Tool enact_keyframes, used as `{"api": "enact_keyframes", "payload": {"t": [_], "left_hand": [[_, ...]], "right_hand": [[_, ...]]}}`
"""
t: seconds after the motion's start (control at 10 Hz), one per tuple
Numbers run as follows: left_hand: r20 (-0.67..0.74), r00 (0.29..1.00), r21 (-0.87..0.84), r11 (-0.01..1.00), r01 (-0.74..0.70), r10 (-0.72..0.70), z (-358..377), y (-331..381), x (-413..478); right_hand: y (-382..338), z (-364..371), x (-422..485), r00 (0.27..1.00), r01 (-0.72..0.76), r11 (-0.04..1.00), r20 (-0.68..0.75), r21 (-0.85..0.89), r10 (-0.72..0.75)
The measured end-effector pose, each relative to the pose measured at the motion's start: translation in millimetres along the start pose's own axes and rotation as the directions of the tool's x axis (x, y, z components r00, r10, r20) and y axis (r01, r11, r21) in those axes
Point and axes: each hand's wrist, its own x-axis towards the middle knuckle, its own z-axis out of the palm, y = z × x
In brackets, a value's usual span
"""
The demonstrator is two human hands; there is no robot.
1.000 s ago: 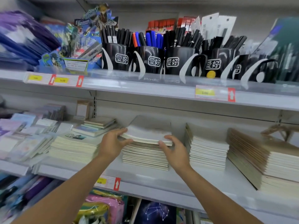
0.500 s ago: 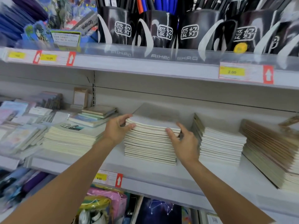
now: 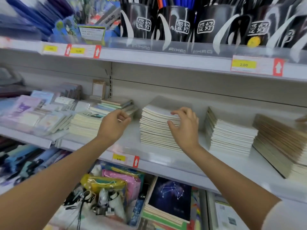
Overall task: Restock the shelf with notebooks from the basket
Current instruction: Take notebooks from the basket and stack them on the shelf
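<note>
Left hand [image 3: 114,125] now off notebook stack [image 3: 156,130], just beside its left edge, fingers loosely curled, holding nothing. Stack lies flat at middle of shelf [image 3: 166,156]. Right hand [image 3: 186,128] loosened: fingers arched over stack's right front corner, thumb touching page edges.

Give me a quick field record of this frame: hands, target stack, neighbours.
shelf: middle shelf, price tags on front rail
target: notebook stack, page edges facing out
left hand: left of the notebook stack, apart from it, fingers loosely curled, holds nothing
right hand: at the stack's front right corner, fingers curled over the top; grip unclear
neighbours: cream stack to the left, white stack to the right
above: black pen cups
</note>
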Motion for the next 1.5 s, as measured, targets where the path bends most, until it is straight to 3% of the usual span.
{"api": "enact_keyframes", "payload": {"t": [0.2, 0.4, 0.5, 0.6, 0.7, 0.9, 1.0, 1.1, 1.2, 1.3, 1.4, 1.5], "left_hand": [[0.053, 0.959, 0.069, 0.959, 0.274, -0.278, -73.7, -43.0, -77.0], [0.029, 0.858, 0.227, 0.839, 0.495, -0.513, -141.3, -104.2, -174.8], [-0.02, 0.79, 0.198, 0.772, 0.605, -0.613, -169.9, -135.3, -220.2], [-0.147, 0.675, 0.088, 0.67, 0.737, -0.723, -190.9, -171.4, -262.6], [-0.215, 0.552, -0.001, 0.565, 0.825, -0.806, -202.2, -206.2, -299.0], [-0.222, 0.358, -0.023, 0.372, 0.928, -0.907, -208.8, -272.3, -366.7], [-0.193, 0.228, -0.026, 0.237, 0.971, -0.954, -205.8, -299.3, -406.8], [-0.196, 0.085, 0.014, 0.084, 0.996, -0.977, -199.2, -323.9, -448.1], [-0.157, -0.041, 0.237, -0.078, 0.968, -0.987, -190.4, -334.4, -492.7], [-0.128, -0.187, 0.305, -0.218, 0.927, -0.974, -185.9, -336.1, -519.0], [-0.134, -0.257, 0.283, -0.286, 0.916, -0.957, -187.0, -338.8, -527.3], [-0.154, -0.289, 0.214, -0.317, 0.924, -0.945, -183.7, -389.4, -563.6]], "right_hand": [[-79.2, 34.9, -48.7, 0.952, 0.042, 0.978, 0.288, 0.206, -0.101], [-159.1, 86.4, -133.2, 0.765, -0.003, 0.952, 0.614, 0.305, -0.195], [-190.6, 114.4, -184.0, 0.649, -0.029, 0.949, 0.728, 0.315, -0.222], [-213.5, 138.4, -235.5, 0.517, -0.08, 0.945, 0.824, 0.319, -0.234], [-219.8, 161.5, -283.6, 0.428, -0.14, 0.948, 0.881, 0.285, -0.202], [-214.8, 214.8, -350.1, 0.084, -0.055, 0.975, 0.974, 0.218, -0.213], [-205.9, 238.2, -377.5, -0.058, -0.094, 0.989, 0.991, 0.116, -0.121], [-197.9, 257.9, -405.9, -0.117, -0.131, 0.99, 0.99, 0.057, -0.073], [-193.7, 271.1, -434.4, -0.152, -0.197, 0.98, 0.988, 0.002, -0.032], [-190.5, 280.3, -458.6, -0.196, -0.203, 0.979, 0.98, -0.016, -0.025], [-187.0, 287.7, -470.6, -0.234, -0.227, 0.972, 0.972, -0.057, 0.003], [-185.1, 290.9, -479.3, -0.272, -0.236, 0.964, 0.961, -0.125, 0.058]]}}
